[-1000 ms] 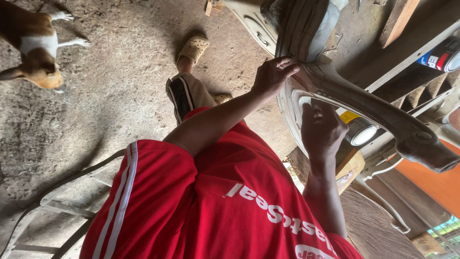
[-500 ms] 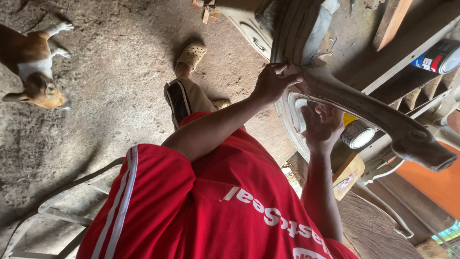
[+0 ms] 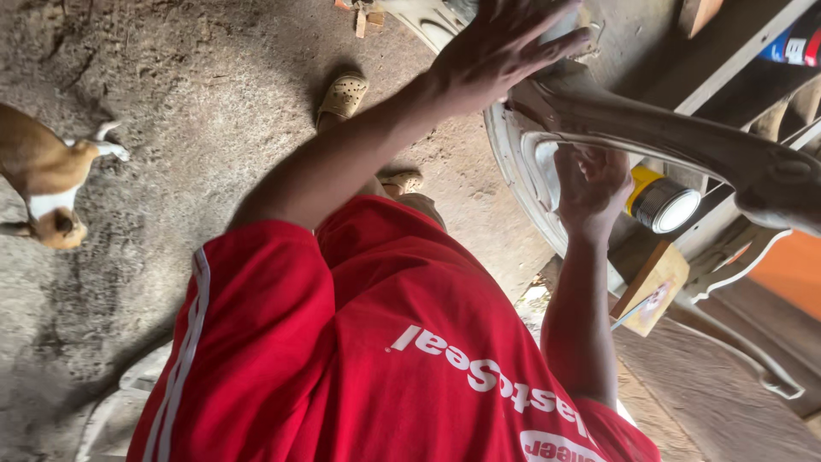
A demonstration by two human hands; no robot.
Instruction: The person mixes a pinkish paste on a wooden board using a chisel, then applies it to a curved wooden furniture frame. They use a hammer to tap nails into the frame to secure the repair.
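Note:
My left hand [image 3: 505,43] reaches up and across with its fingers spread, its palm just above the near end of a curved, pale carved wooden piece [image 3: 684,141]. My right hand [image 3: 590,184] is lower, under that curved piece, with its fingers curled around the edge of a pale rounded frame [image 3: 513,171]. Whether anything small sits inside that fist is hidden. My red shirt [image 3: 385,359] fills the lower part of the view.
A yellow can with a metal end [image 3: 658,201] lies beside my right hand, above a wooden block [image 3: 654,282]. My tan sandals [image 3: 342,94] stand on a rough dirt floor [image 3: 171,85]. A brown and white dog [image 3: 47,184] stands at the left. Wooden shelving [image 3: 727,43] runs along the top right.
My left hand has let go of the end of the curved piece and spread its fingers. The view has come closer. The dog has shifted lower on the left.

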